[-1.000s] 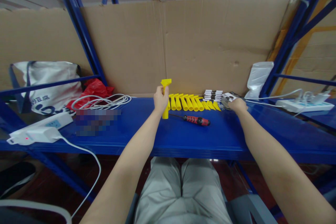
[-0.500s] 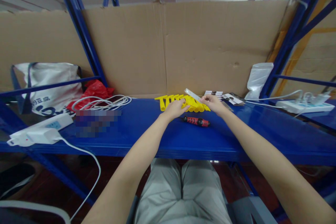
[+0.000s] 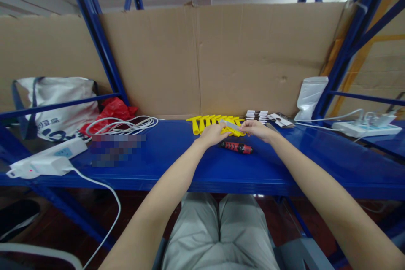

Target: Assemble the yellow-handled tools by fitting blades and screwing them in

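Note:
Both hands meet over the middle of the blue shelf (image 3: pixel 177 160). My left hand (image 3: pixel 212 133) and my right hand (image 3: pixel 257 128) are each closed on one end of a thin pale strip (image 3: pixel 232 125), held level between them. Right behind it lies a row of several yellow plastic handles (image 3: pixel 205 121). A red and black screwdriver (image 3: pixel 236 147) rests on the shelf just in front of my hands. A small stack of white and black pieces (image 3: pixel 257 114) sits beyond my right hand.
A cardboard wall (image 3: pixel 240 59) backs the shelf. At the left are a white bag (image 3: pixel 60 105), red plastic (image 3: pixel 112 109), coiled white cable (image 3: pixel 126 124) and a power strip (image 3: pixel 47 158). At the right are a silver pouch (image 3: pixel 311 95) and another power strip (image 3: pixel 367 128).
My left hand laid the upright yellow handle down with the row. My right hand brought a thin strip from the right; both hands now hold it, lowered slightly.

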`<action>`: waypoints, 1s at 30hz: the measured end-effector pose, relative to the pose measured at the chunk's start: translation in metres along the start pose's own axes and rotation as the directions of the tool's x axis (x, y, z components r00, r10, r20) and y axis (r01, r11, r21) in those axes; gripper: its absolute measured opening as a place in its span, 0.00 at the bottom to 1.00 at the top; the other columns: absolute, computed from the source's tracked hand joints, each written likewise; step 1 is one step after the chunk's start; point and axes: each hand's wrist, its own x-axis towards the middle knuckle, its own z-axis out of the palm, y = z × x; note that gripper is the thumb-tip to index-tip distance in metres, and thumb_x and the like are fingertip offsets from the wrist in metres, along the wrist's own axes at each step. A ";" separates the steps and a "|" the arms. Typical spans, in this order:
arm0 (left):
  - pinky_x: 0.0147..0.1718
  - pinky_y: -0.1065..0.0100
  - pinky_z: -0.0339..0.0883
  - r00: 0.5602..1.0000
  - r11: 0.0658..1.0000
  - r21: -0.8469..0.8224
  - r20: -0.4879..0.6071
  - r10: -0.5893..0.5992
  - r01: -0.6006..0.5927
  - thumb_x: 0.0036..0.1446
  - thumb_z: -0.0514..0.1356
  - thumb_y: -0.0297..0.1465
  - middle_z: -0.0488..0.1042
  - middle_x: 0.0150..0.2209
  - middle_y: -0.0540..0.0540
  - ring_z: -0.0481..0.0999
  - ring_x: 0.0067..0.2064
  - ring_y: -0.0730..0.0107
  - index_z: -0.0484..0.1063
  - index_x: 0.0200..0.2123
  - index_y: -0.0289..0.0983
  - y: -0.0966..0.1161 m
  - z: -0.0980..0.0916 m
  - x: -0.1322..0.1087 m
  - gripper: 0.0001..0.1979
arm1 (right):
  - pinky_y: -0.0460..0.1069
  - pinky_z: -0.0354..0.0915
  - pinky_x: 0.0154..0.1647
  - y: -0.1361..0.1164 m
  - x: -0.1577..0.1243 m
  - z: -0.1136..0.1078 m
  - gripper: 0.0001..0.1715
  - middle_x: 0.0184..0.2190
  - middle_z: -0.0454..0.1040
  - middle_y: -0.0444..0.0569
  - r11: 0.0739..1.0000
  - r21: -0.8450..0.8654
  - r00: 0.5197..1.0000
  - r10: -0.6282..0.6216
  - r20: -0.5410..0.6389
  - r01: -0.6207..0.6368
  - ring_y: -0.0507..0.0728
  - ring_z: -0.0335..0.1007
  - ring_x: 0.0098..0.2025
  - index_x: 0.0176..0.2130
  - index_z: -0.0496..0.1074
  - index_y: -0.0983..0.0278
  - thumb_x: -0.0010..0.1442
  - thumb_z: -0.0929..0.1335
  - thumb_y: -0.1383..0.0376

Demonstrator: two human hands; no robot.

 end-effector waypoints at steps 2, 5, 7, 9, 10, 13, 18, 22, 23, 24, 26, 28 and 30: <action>0.40 0.63 0.68 1.000 1.000 0.011 0.001 -0.006 0.006 0.61 0.54 0.42 0.79 0.41 0.40 0.78 0.45 0.54 0.72 0.48 0.37 0.000 0.000 0.000 0.19 | 0.45 0.55 0.25 0.000 0.000 -0.001 0.18 0.21 0.67 0.42 1.000 -0.016 1.000 0.000 0.020 0.001 0.49 0.59 0.25 0.23 0.66 0.63 0.45 0.74 0.54; 0.42 0.61 0.69 1.000 0.999 0.030 0.008 -0.015 0.015 0.61 0.54 0.43 0.79 0.44 0.38 0.78 0.47 0.53 0.70 0.52 0.36 0.000 -0.002 0.000 0.21 | 0.45 0.55 0.24 -0.001 -0.002 -0.002 0.16 0.20 0.67 0.42 1.000 -0.025 0.998 0.011 0.056 -0.010 0.50 0.60 0.25 0.23 0.67 0.63 0.46 0.73 0.55; 0.43 0.60 0.69 1.000 0.999 0.038 0.017 -0.015 0.014 0.61 0.54 0.43 0.78 0.45 0.38 0.77 0.48 0.52 0.68 0.54 0.36 0.001 -0.003 0.000 0.23 | 0.45 0.54 0.24 -0.002 -0.004 -0.002 0.15 0.20 0.66 0.42 1.000 -0.022 0.997 0.021 0.076 -0.019 0.50 0.60 0.25 0.23 0.67 0.63 0.46 0.72 0.56; 0.43 0.60 0.69 1.000 0.999 0.044 0.018 -0.021 0.020 0.62 0.54 0.43 0.78 0.45 0.38 0.77 0.48 0.53 0.66 0.56 0.36 0.002 -0.004 -0.001 0.24 | 0.45 0.54 0.24 -0.003 -0.006 -0.002 0.14 0.21 0.67 0.42 0.999 -0.025 0.995 0.031 0.100 -0.029 0.50 0.61 0.25 0.24 0.68 0.63 0.45 0.72 0.57; 0.43 0.60 0.69 1.000 0.999 0.046 0.015 -0.025 0.024 0.61 0.54 0.43 0.79 0.45 0.38 0.78 0.48 0.53 0.65 0.57 0.37 0.002 -0.004 -0.001 0.25 | 0.45 0.54 0.24 -0.004 -0.007 -0.002 0.14 0.21 0.67 0.43 0.999 -0.031 0.993 0.036 0.110 -0.033 0.50 0.61 0.26 0.25 0.68 0.63 0.44 0.72 0.57; 0.43 0.60 0.69 1.000 0.998 0.050 -0.003 -0.025 0.026 0.61 0.54 0.43 0.79 0.44 0.39 0.78 0.47 0.54 0.63 0.59 0.38 0.003 -0.004 -0.001 0.26 | 0.46 0.55 0.25 -0.006 -0.008 -0.001 0.14 0.21 0.68 0.43 0.998 -0.047 0.992 0.045 0.121 -0.040 0.50 0.61 0.25 0.25 0.69 0.63 0.43 0.72 0.57; 0.41 0.61 0.68 0.999 0.999 0.040 -0.036 -0.020 0.021 0.61 0.54 0.42 0.79 0.42 0.39 0.78 0.45 0.53 0.61 0.60 0.37 0.001 -0.001 -0.001 0.27 | 0.46 0.54 0.24 -0.007 -0.008 0.000 0.15 0.20 0.68 0.42 0.998 -0.056 0.993 0.028 0.113 -0.021 0.50 0.62 0.25 0.23 0.67 0.63 0.43 0.72 0.56; 0.40 0.62 0.68 0.999 0.999 0.033 -0.046 -0.020 0.022 0.61 0.55 0.42 0.79 0.39 0.40 0.78 0.44 0.54 0.61 0.59 0.36 0.000 0.000 -0.001 0.27 | 0.46 0.54 0.23 -0.005 -0.007 0.000 0.17 0.20 0.67 0.42 0.999 -0.054 0.995 0.007 0.103 -0.001 0.50 0.61 0.24 0.22 0.64 0.62 0.44 0.73 0.55; 0.40 0.62 0.68 0.999 0.999 0.029 -0.049 -0.020 0.022 0.61 0.55 0.42 0.79 0.39 0.40 0.79 0.44 0.54 0.61 0.60 0.37 0.000 -0.001 -0.001 0.27 | 0.46 0.54 0.23 -0.005 -0.007 0.000 0.17 0.20 0.67 0.42 0.999 -0.051 0.995 0.005 0.104 0.000 0.50 0.61 0.24 0.22 0.64 0.62 0.44 0.73 0.55; 0.40 0.62 0.68 0.999 0.999 0.025 -0.051 -0.019 0.020 0.60 0.56 0.42 0.79 0.39 0.40 0.78 0.44 0.54 0.60 0.60 0.37 0.000 -0.001 -0.001 0.27 | 0.46 0.54 0.23 -0.005 -0.007 0.000 0.17 0.19 0.67 0.42 0.999 -0.047 0.994 0.008 0.105 -0.003 0.50 0.61 0.24 0.22 0.64 0.62 0.44 0.73 0.56; 0.41 0.62 0.68 0.999 1.000 0.023 -0.049 -0.011 0.012 0.60 0.56 0.41 0.79 0.40 0.41 0.78 0.44 0.54 0.60 0.61 0.39 -0.001 -0.002 -0.002 0.28 | 0.45 0.54 0.23 -0.006 -0.008 0.000 0.17 0.19 0.67 0.42 0.999 -0.044 0.994 0.017 0.109 -0.012 0.49 0.61 0.23 0.22 0.65 0.63 0.44 0.73 0.56; 0.42 0.61 0.68 0.999 1.000 0.029 -0.039 0.002 0.000 0.61 0.56 0.41 0.79 0.41 0.41 0.78 0.45 0.54 0.61 0.62 0.41 -0.001 -0.003 -0.002 0.27 | 0.45 0.54 0.23 -0.007 -0.008 0.000 0.17 0.19 0.67 0.42 0.999 -0.047 0.993 0.030 0.110 -0.025 0.49 0.61 0.23 0.22 0.65 0.63 0.44 0.73 0.56; 0.44 0.61 0.68 1.000 0.999 0.031 -0.028 0.012 -0.011 0.61 0.55 0.41 0.79 0.44 0.42 0.78 0.46 0.55 0.62 0.61 0.43 -0.001 -0.003 -0.002 0.25 | 0.45 0.54 0.23 -0.008 -0.009 0.001 0.16 0.18 0.67 0.42 0.998 -0.049 0.993 0.039 0.109 -0.034 0.49 0.60 0.22 0.22 0.65 0.63 0.45 0.73 0.57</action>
